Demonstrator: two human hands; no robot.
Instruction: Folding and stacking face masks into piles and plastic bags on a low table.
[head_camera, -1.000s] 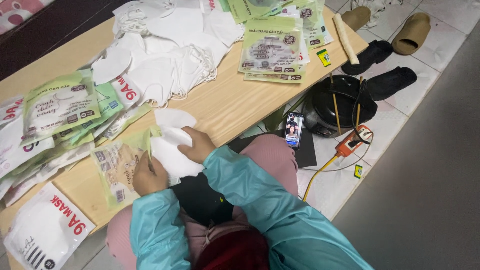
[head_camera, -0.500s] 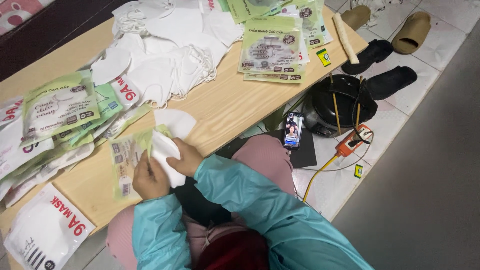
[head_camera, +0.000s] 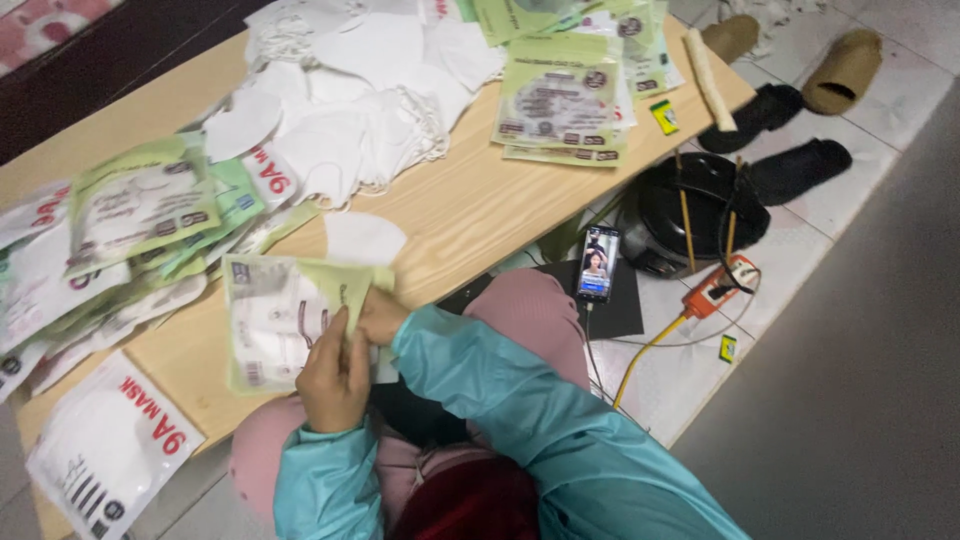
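Nearest me: both teal sleeves over my pink knees, at the near edge of the desk (head_camera: 470, 215).

My left hand (head_camera: 333, 372) lies on the lower right corner of a green-and-clear mask pouch (head_camera: 285, 318), fingers curled down onto it, grip closed on the pouch. My right hand (head_camera: 378, 315) is just beside the left, touching it, fingers pinched on the pouch's right edge where a white mask (head_camera: 272, 335) shows through the clear film; how far the mask sits inside I cannot tell.

The pouch lies flat at the desk's near edge, in front of my knees. Long axis roughly left to right, slightly tilted; the open end appears to point right, toward my hands, the printed end left.

Just beyond the pouch: one loose white mask (head_camera: 363, 236) on bare wood. Left of it, a spread of filled pouches (head_camera: 140, 205); one large white packet (head_camera: 112, 445) at the near left corner.

Farther: a heap of loose white masks (head_camera: 350, 110) mid-desk, then a stack of green pouches (head_camera: 560, 105) at the far right corner.

Floor, right of desk: a phone (head_camera: 598, 262) with lit screen, a black round pot (head_camera: 692, 205), dark slippers (head_camera: 790, 140).
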